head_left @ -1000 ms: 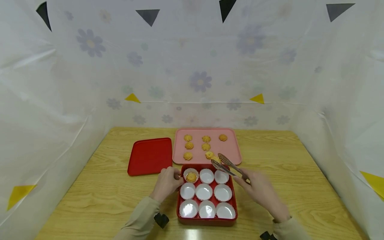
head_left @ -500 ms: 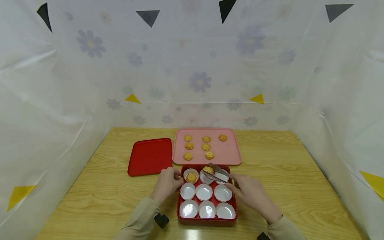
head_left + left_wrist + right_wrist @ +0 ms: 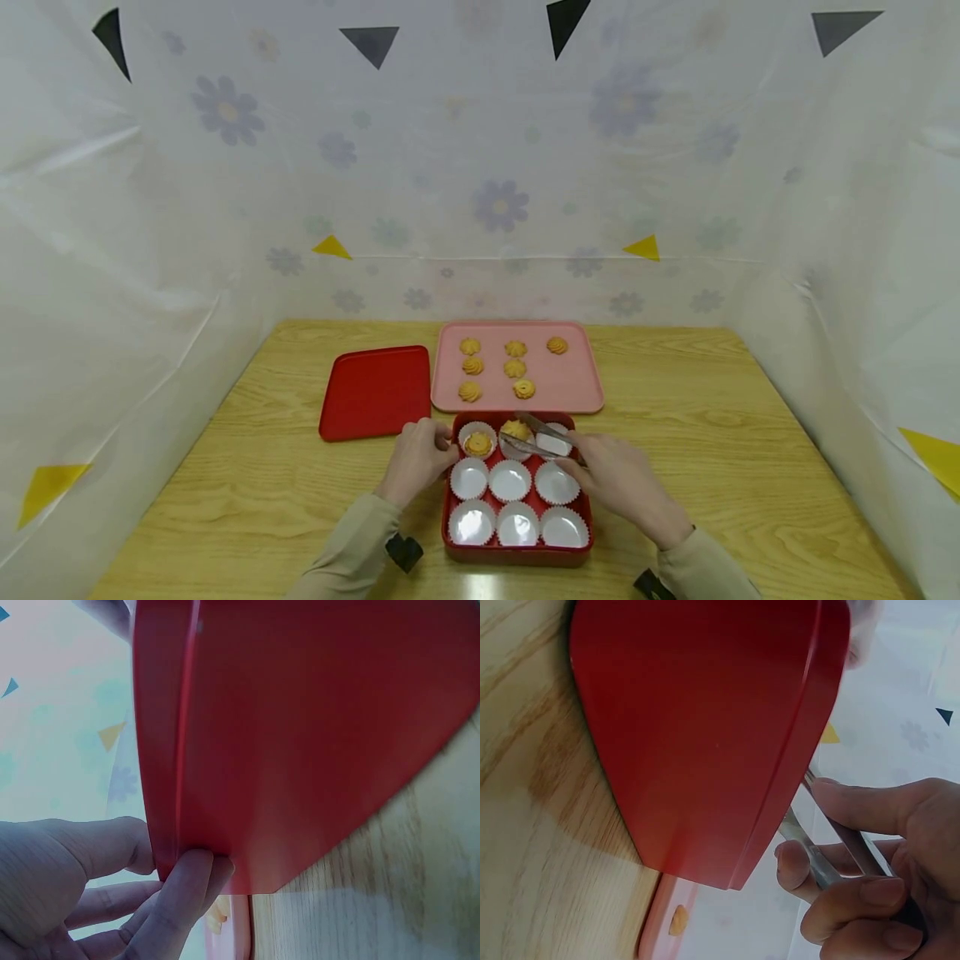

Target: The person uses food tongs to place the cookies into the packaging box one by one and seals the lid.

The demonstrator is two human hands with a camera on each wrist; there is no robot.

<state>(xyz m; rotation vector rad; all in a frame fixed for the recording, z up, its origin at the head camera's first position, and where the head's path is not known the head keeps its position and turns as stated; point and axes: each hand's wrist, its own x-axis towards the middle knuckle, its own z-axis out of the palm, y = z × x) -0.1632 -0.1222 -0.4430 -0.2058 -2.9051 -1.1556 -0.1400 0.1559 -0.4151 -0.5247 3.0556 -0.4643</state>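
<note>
A red box (image 3: 517, 557) holds white paper cups in rows. One piped cookie (image 3: 477, 443) sits in its far left cup. My right hand (image 3: 618, 479) grips metal tongs (image 3: 534, 447), whose tips are around a second cookie (image 3: 516, 431) at the far middle cup. In the right wrist view the thumb and fingers press the two tong arms (image 3: 847, 847), and the box wall hides the tips. My left hand (image 3: 422, 458) pinches the box's left wall near the far corner; the left wrist view has the thumb at the rim and fingertips (image 3: 191, 866) against the outside.
Behind the box lies a pink tray (image 3: 566, 387) with several piped cookies in columns. A flat red lid (image 3: 375, 392) lies to its left, close to the tray's edge. White sheeting (image 3: 480, 167) walls in the wooden table (image 3: 712, 417) at the back and sides.
The tongs have carried a cookie from the pink tray's near right area toward me, left and down to the far middle cup. My left hand has stayed at the box wall.
</note>
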